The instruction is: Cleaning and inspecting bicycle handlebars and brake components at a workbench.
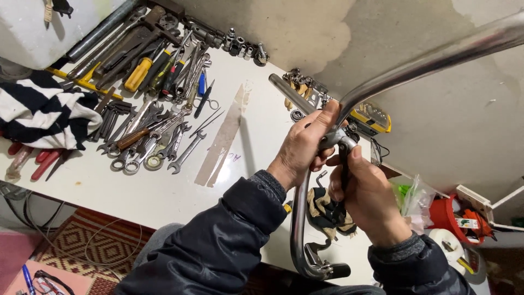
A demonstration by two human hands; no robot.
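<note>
Gripping tight: the chrome handlebar [349, 104] is clenched at its centre by the left hand [303, 145], while a black-handled tool [344, 164] is grasped by the right hand [368, 196]; wrenches [147, 136] lie at nine o'clock on the bench [164, 191].

Chrome handlebar [415, 63]: curved, shiny steel tube, clutched at its central bend, one arm sweeping toward 2 o'clock, the other dropping toward 6 o'clock and ending in a brake lever bracket. Short straight stem jutting toward 10 o'clock. Black-handled wrench [344, 164]: upright, head seated on the clamp fitting at the bend, handle hanging toward 6 o'clock.
</note>
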